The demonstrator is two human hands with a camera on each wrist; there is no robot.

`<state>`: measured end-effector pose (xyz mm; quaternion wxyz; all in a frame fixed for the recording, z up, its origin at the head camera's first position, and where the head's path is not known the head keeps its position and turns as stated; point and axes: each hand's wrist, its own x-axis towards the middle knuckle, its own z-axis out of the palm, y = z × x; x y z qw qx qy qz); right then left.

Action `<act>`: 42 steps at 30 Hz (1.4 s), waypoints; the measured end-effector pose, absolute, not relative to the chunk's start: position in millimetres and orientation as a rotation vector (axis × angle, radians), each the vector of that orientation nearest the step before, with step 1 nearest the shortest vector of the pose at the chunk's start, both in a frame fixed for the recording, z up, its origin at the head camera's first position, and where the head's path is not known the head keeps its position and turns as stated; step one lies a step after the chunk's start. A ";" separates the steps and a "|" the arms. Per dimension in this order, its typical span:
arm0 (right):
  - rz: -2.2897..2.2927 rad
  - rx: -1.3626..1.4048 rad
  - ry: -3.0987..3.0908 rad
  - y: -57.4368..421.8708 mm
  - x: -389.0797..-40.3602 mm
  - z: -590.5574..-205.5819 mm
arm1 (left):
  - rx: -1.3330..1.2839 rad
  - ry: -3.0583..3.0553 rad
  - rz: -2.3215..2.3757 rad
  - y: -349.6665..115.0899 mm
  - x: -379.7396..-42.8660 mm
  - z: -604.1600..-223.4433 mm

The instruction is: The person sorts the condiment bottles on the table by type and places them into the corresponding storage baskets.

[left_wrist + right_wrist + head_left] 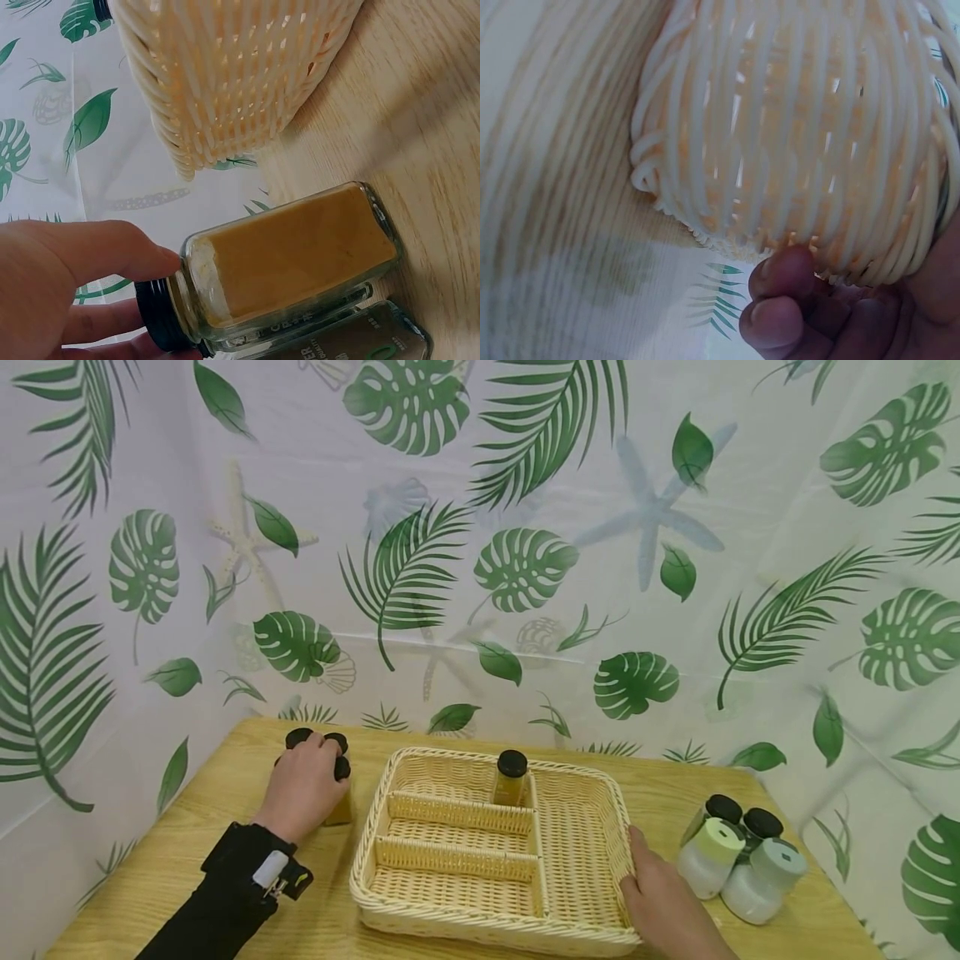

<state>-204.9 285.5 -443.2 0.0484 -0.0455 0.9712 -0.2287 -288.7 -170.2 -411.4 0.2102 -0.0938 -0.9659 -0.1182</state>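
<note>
My left hand (pixel 303 785) pinches the black lid of a glass spice jar (pixel 292 255) between thumb and fingers. Tan-brown powder fills this square-sided jar, whose base is near the tabletop. A second spice jar (pixel 345 341) lies close beside it in the left wrist view, and more black lids (pixel 298 737) show around the hand. My right hand (pixel 667 902) grips the right rim of a woven basket (pixel 585 852), fingers curled at its edge. The basket has several compartments. One black-lidded jar (pixel 511 781) stands upright in the back left compartment, against the divider.
On the right of the wooden table (pixel 810 935) stand two black-lidded jars (pixel 762 822), a white shaker with a yellow-green lid (pixel 705 864) and another with a pale grey-green lid (pixel 753 893). A leaf-patterned cloth (pixel 480 568) hangs behind the table.
</note>
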 end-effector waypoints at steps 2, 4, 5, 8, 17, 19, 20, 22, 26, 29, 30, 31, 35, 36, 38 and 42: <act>-0.696 -0.144 2.962 285.3 -205.0 -444.0 | -0.266 -2.680 -0.335 -170.4 -288.5 -411.7; -0.694 -0.147 2.965 285.3 -205.0 -444.7 | -0.273 -2.677 -0.337 -170.6 -288.5 -411.7; -0.693 -0.147 2.965 285.3 -205.2 -445.1 | -0.276 -2.675 -0.336 -170.7 -288.8 -411.7; -0.696 -0.140 2.957 285.3 -205.4 -445.2 | -0.285 -2.683 -0.322 -170.8 -289.5 -411.8; -0.683 -0.140 2.965 286.6 -206.0 -443.8 | -0.296 -2.724 -0.302 -169.5 -294.1 -410.5; -0.698 -0.133 2.951 286.7 -207.2 -443.3 | -0.297 -2.730 -0.311 -169.4 -294.5 -409.3; -0.710 -0.122 2.940 286.7 -207.8 -443.1 | -0.298 -2.731 -0.315 -169.5 -294.6 -408.9; -0.729 -0.105 2.918 286.4 -208.7 -442.7 | -0.304 -2.730 -0.325 -170.1 -294.3 -408.7; -0.724 -0.112 2.916 285.9 -208.0 -442.3 | -0.312 -2.730 -0.355 -171.2 -293.1 -408.3; -0.698 -0.130 2.932 286.1 -207.4 -443.2 | -0.319 -2.725 -0.389 -171.1 -291.2 -404.7; -0.692 -0.130 2.934 286.3 -207.6 -443.9 | -0.324 -2.718 -0.407 -170.7 -290.6 -402.8; -0.689 -0.127 2.933 286.4 -207.9 -444.4 | -0.327 -2.711 -0.427 -170.4 -290.2 -400.8; -0.681 -0.124 2.933 287.5 -209.1 -446.5 | -0.338 -2.688 -0.507 -167.3 -289.4 -392.6; -0.683 -0.125 2.933 287.7 -209.3 -446.7 | -0.338 -2.685 -0.525 -166.5 -289.5 -390.7; -0.688 -0.126 2.931 288.1 -209.5 -446.9 | -0.336 -2.688 -0.547 -164.7 -289.1 -387.0; -0.694 -0.129 2.931 288.2 -209.1 -445.9 | -0.336 -2.703 -0.569 -161.5 -288.7 -380.7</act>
